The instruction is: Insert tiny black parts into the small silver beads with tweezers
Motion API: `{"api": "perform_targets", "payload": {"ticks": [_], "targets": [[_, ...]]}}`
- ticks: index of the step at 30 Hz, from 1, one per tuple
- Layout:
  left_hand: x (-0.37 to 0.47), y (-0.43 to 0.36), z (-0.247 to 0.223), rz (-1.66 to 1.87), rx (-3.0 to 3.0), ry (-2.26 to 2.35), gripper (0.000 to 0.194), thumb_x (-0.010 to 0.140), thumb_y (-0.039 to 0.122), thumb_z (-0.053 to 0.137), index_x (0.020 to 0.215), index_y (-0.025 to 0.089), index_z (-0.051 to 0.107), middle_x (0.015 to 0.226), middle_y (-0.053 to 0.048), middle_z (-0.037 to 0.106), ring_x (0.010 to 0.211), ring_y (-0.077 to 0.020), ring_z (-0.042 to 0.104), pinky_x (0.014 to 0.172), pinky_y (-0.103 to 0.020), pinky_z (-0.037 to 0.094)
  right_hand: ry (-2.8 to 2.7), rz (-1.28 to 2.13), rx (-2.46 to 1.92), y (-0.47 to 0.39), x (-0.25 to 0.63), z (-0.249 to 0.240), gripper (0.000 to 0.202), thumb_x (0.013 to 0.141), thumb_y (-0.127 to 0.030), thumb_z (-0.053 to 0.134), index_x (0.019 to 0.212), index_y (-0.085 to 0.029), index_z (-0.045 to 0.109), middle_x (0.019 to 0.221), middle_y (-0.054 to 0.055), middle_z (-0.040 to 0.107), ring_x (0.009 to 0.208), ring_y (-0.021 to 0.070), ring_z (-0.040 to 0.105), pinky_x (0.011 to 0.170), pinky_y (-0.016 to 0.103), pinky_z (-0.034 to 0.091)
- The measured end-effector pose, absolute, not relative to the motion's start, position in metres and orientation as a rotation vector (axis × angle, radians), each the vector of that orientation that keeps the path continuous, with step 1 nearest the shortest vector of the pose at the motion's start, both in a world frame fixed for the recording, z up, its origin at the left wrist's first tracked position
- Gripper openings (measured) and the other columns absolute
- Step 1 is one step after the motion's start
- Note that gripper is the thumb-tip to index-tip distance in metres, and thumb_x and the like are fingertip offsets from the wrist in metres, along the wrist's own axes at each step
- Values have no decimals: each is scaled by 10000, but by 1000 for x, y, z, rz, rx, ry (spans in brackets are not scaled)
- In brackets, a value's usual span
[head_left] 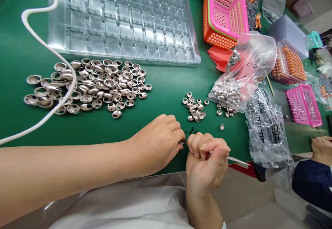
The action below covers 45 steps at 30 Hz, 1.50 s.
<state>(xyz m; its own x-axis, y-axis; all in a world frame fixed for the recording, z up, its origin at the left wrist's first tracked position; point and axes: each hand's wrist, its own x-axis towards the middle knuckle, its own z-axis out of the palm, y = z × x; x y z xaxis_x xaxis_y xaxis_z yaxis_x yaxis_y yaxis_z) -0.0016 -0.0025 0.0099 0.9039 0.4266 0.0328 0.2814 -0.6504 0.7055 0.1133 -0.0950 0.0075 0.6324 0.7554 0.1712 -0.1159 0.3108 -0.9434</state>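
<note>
Far left, white cable (pixel 73 78): curves down across a spread of metal rings (pixel 86 99) on the green surface (pixel 166 87). Upper left to upper centre, clear compartmented tray (pixel 129 57), lying flat. Just below the middle of the frame, left hand (pixel 162 140), grip narrow: pinches a small metal piece (pixel 181 142), mostly hidden by fingers. Just right of there, tiny black bits (pixel 192 130), with a smaller cluster of metal cups (pixel 195 108) above. Right of centre, right hand (pixel 206 159), grip closed around a slender tool (pixel 237 160): points one end at the metal piece, contact too small to confirm. Upper right, pink basket (pixel 242 11); below, clear bag (pixel 259 49), metal parts showing through. Far right edge, another person's hand (pixel 321 149).
</note>
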Motion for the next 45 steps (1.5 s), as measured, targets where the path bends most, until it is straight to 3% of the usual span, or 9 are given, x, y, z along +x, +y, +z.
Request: {"api": "perform_targets", "payload": {"ticks": [19, 45], "targets": [[-6, -3, 9, 301, 2323, 488, 152, 981, 160, 573, 964, 127, 721, 865, -68, 659, 839, -233, 533, 748, -385, 400, -646, 512, -1166, -114, 132, 11, 427, 1073, -426, 341, 744, -222, 521, 585, -74, 218, 494, 95, 250, 505, 246, 280], [-5, -2, 8, 348, 2290, 494, 127, 978, 125, 583, 955, 138, 707, 830, -46, 644, 790, -205, 504, 724, -359, 378, -583, 626, -1102, -118, 138, 0, 437, 1071, -426, 337, 766, -217, 571, 573, -72, 238, 495, 96, 284, 511, 249, 310]]}}
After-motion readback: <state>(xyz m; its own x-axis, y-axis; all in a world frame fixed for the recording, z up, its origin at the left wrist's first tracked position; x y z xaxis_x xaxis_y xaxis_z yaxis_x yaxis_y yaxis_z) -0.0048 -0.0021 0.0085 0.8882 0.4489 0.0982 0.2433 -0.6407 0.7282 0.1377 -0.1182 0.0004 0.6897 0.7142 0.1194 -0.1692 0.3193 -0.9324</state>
